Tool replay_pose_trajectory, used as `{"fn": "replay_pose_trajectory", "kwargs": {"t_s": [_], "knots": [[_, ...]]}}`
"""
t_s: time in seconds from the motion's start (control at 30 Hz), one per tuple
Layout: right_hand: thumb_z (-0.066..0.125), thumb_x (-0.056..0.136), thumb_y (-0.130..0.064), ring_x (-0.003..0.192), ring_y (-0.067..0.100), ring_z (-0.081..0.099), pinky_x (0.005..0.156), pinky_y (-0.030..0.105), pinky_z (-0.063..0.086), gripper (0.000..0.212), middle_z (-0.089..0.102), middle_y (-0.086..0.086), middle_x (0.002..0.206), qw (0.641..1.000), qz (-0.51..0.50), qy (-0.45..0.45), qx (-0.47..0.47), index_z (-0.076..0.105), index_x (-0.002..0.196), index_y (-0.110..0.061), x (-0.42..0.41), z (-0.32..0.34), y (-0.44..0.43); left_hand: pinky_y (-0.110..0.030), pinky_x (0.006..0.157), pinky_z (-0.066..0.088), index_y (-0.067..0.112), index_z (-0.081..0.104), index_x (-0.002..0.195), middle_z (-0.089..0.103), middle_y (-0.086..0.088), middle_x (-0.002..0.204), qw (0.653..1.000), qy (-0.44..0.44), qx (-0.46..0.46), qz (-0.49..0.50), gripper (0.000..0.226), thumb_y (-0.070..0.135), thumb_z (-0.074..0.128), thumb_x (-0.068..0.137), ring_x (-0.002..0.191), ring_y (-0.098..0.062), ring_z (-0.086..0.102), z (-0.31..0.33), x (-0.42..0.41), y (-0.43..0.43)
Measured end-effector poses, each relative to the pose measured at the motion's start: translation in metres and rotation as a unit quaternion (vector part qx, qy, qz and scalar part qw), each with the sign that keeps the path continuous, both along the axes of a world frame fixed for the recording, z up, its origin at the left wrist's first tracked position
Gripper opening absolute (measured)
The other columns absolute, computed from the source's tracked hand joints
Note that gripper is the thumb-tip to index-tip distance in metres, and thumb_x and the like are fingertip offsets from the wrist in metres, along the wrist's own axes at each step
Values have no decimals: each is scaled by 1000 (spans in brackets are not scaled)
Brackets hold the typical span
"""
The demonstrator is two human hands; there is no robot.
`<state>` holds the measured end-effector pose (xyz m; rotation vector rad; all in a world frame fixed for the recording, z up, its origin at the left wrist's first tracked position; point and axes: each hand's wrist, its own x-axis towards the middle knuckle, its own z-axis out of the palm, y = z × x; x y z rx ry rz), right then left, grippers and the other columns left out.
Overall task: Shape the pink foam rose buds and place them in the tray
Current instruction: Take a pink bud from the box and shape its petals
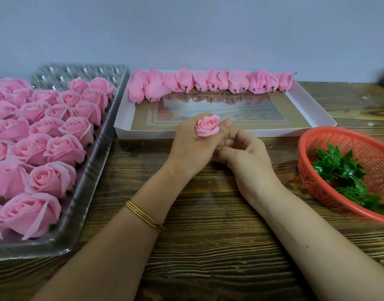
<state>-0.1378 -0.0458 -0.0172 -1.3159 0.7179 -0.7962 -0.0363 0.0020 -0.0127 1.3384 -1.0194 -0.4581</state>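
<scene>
We see a brown wooden table (208, 213) with a grey wall (186, 29) behind it. At 9 o'clock sits a long clear plastic tray (95, 170). It is packed with big open pink foam roses (62, 148). At 12 o'clock lies a flat white cardboard tray (273, 132) with a shiny floor. A row of closed pink foam buds (210, 83) lies along its far side, with the little dark stems pointing at us. At 3 o'clock a round red plastic mesh basket (304, 144) holds spiky green plastic leaves (338, 170).

Both hands meet in the middle of the table, right at the near wall of the white tray. They hide a small bit of that wall.

The left hand (193, 146) grips a small pink foam rose (208, 126). The rose sticks up out of the top of the hand, and its open face looks up at us. The left fingers curl round its bottom, so the bottom is hidden. One fingertip touches the rose at its 3 o'clock side. The rose is in the hand, not lying in a tray.

The right hand (245, 155) is at 4 o'clock from the rose. Its fingers are curled, and their tips touch the left hand just under the rose. We cannot tell if they pinch anything.

Thin gold bangles (144, 215) ring the left wrist.
</scene>
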Motion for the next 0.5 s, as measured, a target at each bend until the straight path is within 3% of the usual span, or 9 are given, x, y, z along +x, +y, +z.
{"fn": "replay_pose_trajectory", "kwargs": {"t_s": [0.1,0.23,0.37,0.5], "knots": [[63,74,22,84,22,60,79,28,52,35,64,19,91,999,-8,8,-47,59,107,12,1,-1,2,-10,51,37,20,44,60,44,18,49,999,41,-8,-8,40,7,66,91,48,4,43,1,-3,-2],[72,73,15,75,18,57,67,20,50,33,66,19,84,994,4,18,-106,61,103,10,2,0,6,-10,48,43,15,45,65,49,16,48,990,133,-20,-40,33,6,64,91,46,3,51,4,-9,-2],[75,74,11,78,23,58,72,30,49,33,66,32,97,991,3,15,-133,63,104,8,3,2,10,-11,48,43,10,48,71,49,12,52,985,163,-14,-61,26,8,63,92,48,2,51,5,-11,-1],[74,73,13,76,21,56,70,22,49,33,65,33,94,990,-1,-4,-143,65,104,7,2,4,11,-16,52,46,0,59,81,54,-1,61,983,171,-10,-64,16,11,65,92,51,-3,52,6,-8,0]]}}
